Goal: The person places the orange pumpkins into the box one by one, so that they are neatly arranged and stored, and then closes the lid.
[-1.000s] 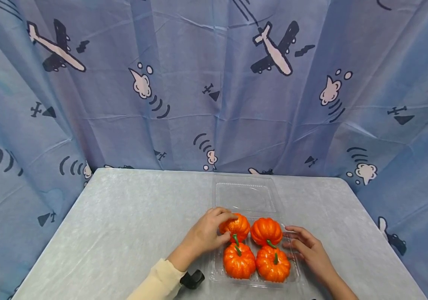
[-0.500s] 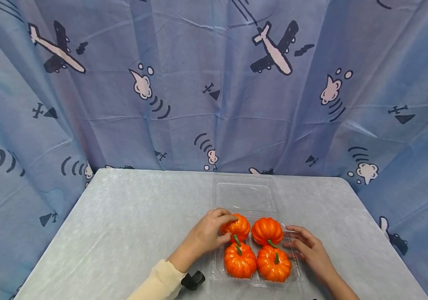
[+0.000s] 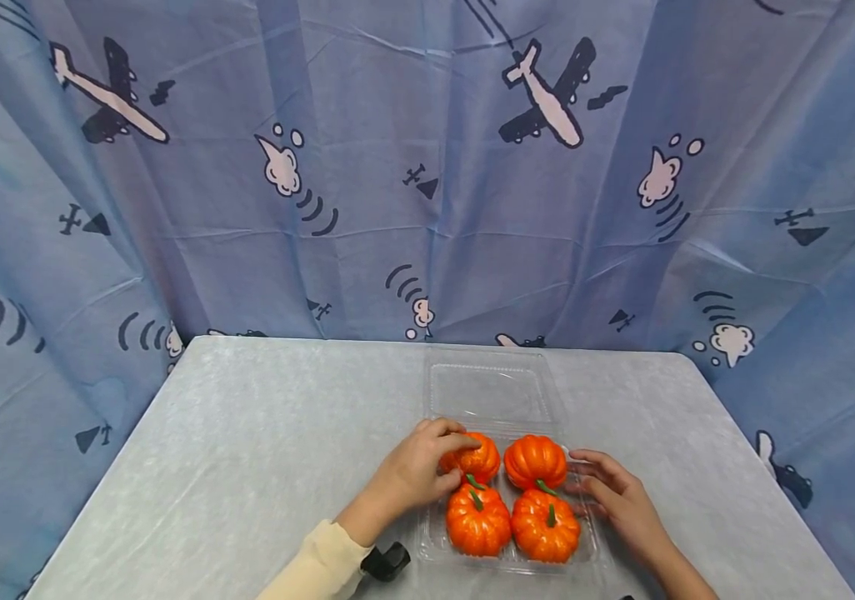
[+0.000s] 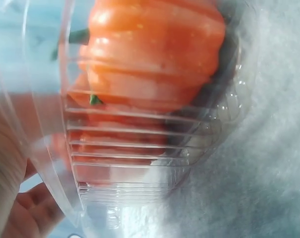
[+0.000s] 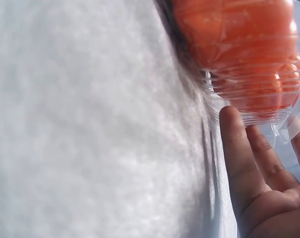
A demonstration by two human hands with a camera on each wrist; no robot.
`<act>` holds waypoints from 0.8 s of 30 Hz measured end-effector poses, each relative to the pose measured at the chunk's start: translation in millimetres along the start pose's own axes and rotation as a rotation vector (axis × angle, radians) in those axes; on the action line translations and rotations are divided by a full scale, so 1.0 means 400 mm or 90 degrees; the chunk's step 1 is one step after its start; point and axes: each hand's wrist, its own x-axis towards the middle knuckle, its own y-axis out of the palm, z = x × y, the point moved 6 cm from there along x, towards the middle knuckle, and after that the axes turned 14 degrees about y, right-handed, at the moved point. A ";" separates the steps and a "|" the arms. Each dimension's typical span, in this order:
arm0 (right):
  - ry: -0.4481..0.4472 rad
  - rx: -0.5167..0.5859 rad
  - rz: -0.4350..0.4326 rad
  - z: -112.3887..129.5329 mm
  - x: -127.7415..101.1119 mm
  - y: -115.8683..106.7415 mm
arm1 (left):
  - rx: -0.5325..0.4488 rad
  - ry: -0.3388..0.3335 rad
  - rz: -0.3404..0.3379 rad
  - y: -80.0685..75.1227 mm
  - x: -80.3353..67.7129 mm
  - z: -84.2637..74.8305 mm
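Observation:
Several glossy orange toy pumpkins with green stems sit in a clear plastic clamshell box (image 3: 498,567). My left hand (image 3: 416,462) grips the back-left pumpkin (image 3: 486,458), fingers over its top and thumb on its near side, hiding part of it. Beside it is the back-right pumpkin (image 3: 536,461); in front lie the front-left pumpkin (image 3: 477,522) and front-right pumpkin (image 3: 545,527). My right hand (image 3: 617,500) stands at the box's right side, its fingers extended. In the right wrist view, a fingertip (image 5: 231,116) is right at the ribbed wall. The left wrist view shows pumpkins through the ribbed wall.
The box's clear lid (image 3: 489,390) lies folded back behind it on the pale grey table (image 3: 285,417). A blue curtain (image 3: 367,167) printed with planes hangs behind the table's far edge. A black band (image 3: 386,562) is on the left wrist.
The left fingers and the back-left pumpkin have shifted very slightly to the right and nearer. The right hand stays at the box's side.

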 end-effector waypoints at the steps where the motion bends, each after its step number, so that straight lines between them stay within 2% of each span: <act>1: -0.004 -0.001 0.002 0.001 0.000 0.000 | -0.003 -0.002 -0.001 0.000 -0.001 0.001; 7: -0.022 -0.028 0.008 0.020 0.005 -0.012 | -0.035 -0.002 -0.022 -0.009 -0.006 0.004; 10: -0.037 -0.047 -0.002 0.041 0.013 -0.025 | -0.067 -0.001 -0.065 -0.027 -0.007 0.016; 12: -0.051 -0.060 -0.011 0.058 0.021 -0.034 | -0.091 -0.018 -0.104 -0.041 -0.008 0.034; 14: -0.061 -0.065 -0.016 0.075 0.032 -0.040 | -0.122 -0.050 -0.148 -0.052 -0.012 0.061; 19: -0.076 -0.080 -0.024 0.105 0.063 -0.044 | -0.214 -0.168 -0.232 -0.051 -0.032 0.142; 24: -0.077 -0.093 -0.036 0.109 0.099 -0.040 | -0.272 -0.259 -0.245 -0.021 -0.045 0.187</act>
